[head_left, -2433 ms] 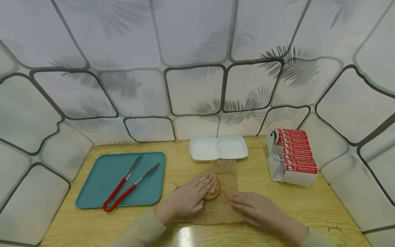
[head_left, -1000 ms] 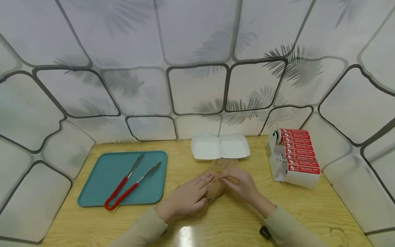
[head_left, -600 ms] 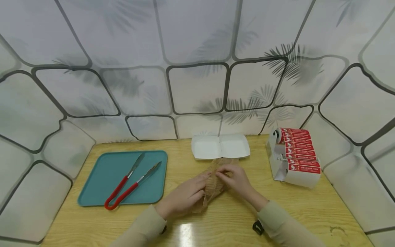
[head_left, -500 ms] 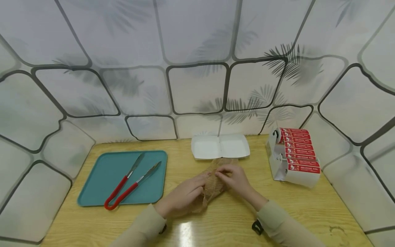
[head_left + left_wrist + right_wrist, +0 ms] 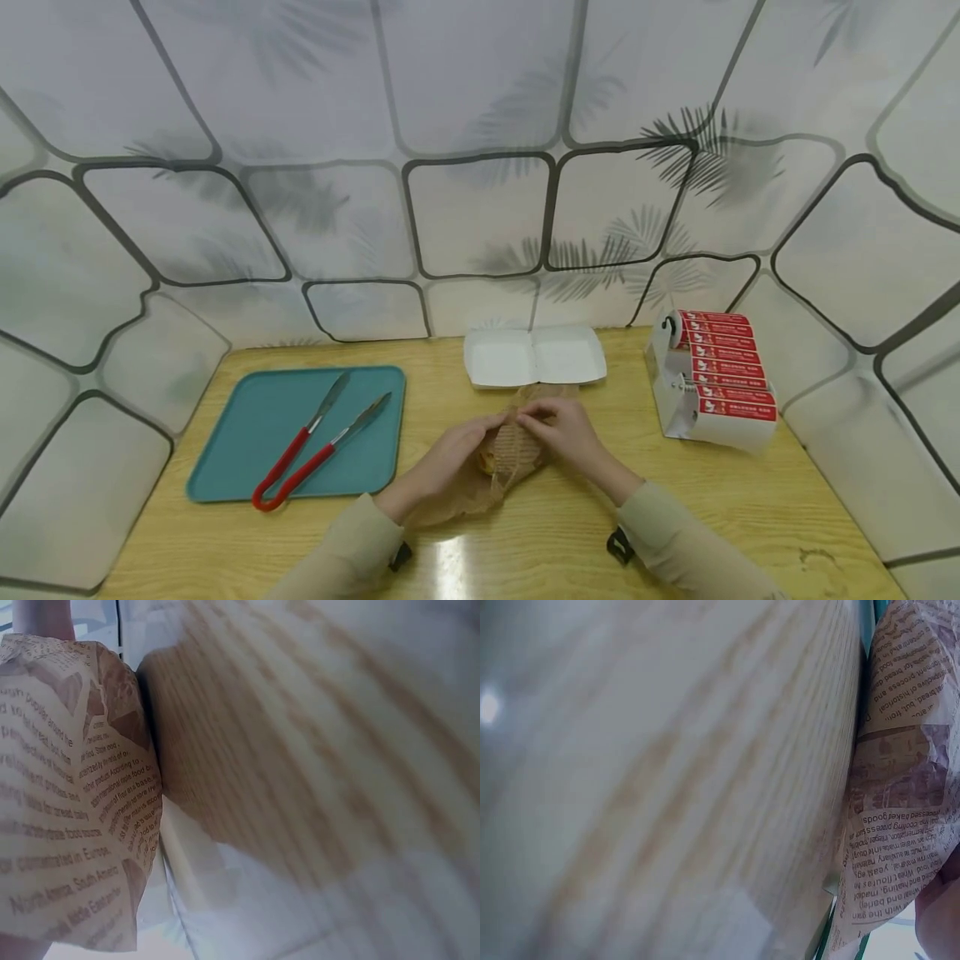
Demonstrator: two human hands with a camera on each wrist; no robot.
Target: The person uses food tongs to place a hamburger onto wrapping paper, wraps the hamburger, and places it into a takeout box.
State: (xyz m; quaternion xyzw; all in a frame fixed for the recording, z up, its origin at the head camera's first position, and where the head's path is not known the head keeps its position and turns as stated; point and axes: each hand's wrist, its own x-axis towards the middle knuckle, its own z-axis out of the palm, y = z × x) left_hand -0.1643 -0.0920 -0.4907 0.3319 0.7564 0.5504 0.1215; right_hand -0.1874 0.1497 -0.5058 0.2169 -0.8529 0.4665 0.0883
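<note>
1. In the middle of the wooden worktop (image 5: 562,537), a burger bun (image 5: 487,461) sits within brown printed wrapping paper (image 5: 521,457); a strip of its side shows at the paper's left opening.
2. The right hand (image 5: 566,433) pinches a folded edge of the paper between thumb and forefinger, above the bun, with no visible gap.
3. The left hand (image 5: 448,458) lies along the left side of the bun, fingertips close to the right hand's; whether they grip the paper cannot be told.
4. Toward the worktop's far edge, just beyond the paper, a white clamshell box (image 5: 498,358) lies open, both halves upward.
5. Near the left edge is a teal tray (image 5: 225,462), with red-handled tongs (image 5: 307,472) lying on it, arms spread, bend at the tray's near rim.
6. By the far right corner stands a white label dispenser (image 5: 662,400) carrying a strip of red-and-white labels (image 5: 723,356).
7. Both wrist views show dense English print across the paper.
</note>
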